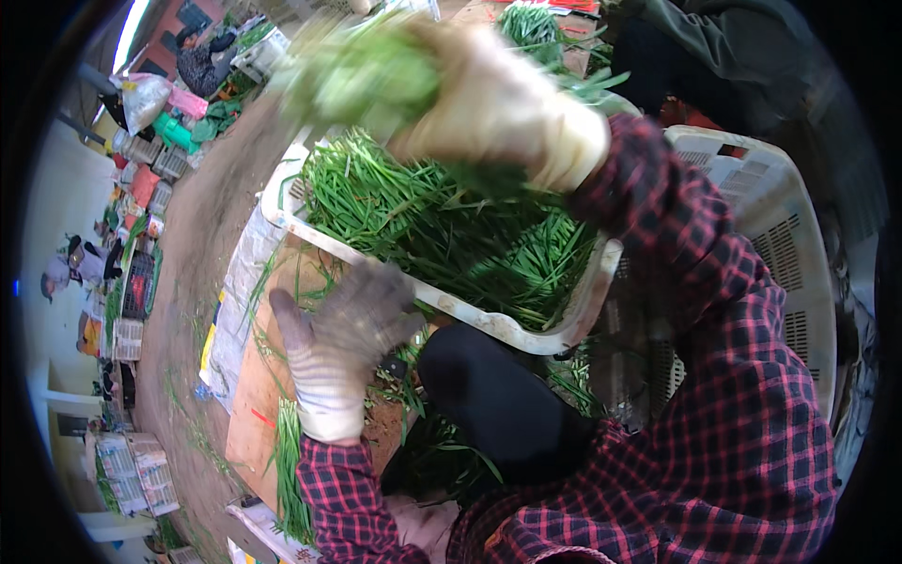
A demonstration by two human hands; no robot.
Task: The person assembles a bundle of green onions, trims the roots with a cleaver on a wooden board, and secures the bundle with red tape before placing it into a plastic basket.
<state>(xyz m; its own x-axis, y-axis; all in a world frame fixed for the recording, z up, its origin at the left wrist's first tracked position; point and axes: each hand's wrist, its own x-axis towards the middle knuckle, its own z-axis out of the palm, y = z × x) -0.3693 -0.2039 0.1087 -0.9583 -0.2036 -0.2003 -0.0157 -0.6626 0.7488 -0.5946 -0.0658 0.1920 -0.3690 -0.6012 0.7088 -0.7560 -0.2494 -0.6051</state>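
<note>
My right hand (486,106), in a pale work glove, is blurred above a white plastic crate (451,303). It grips a blurred bunch of green stalks (359,77), probably garlic chives. Under it, the crate holds a thick heap of long green chives (394,197). My left hand (349,324), in a soiled striped knit glove, hovers by the crate's near rim with fingers apart and nothing visible in it. Below that hand lies a wooden board (257,366) with loose leaves. Beside my left wrist rests a neat bundle of chives (289,465).
Another pale slatted crate (782,211) stands at the right. Past the full crate, more chives (528,28) lie on a board near a person's dark sleeve (733,42). My knee (486,381) is against the near side. Across the dirt floor (183,296) sit other people among crates.
</note>
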